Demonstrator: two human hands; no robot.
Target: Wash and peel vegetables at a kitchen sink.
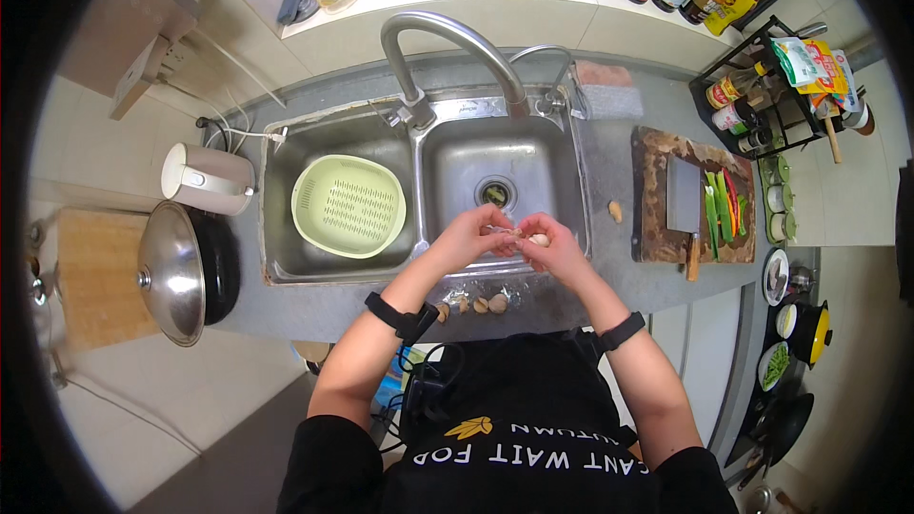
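Over the front edge of the right sink basin point(464, 157), my left hand point(471, 237) and my right hand point(560, 251) meet at the fingertips. They pinch a small garlic clove point(514, 233) with papery skin between them. A pale peeled garlic clove point(539, 239) also sits in the fingers of my right hand. Several unpeeled garlic cloves point(480, 305) lie in a row on the wet counter in front of me, below the hands. The fingers partly hide the clove being pinched.
A light green colander point(350, 207) sits in the left basin under the faucet point(457, 25). To the right are a piece of ginger point(615, 211) and a cutting board point(653, 146) with a cleaver point(683, 193) and cut vegetables point(725, 207). A kettle point(214, 178) and lidded wok point(175, 275) stand left.
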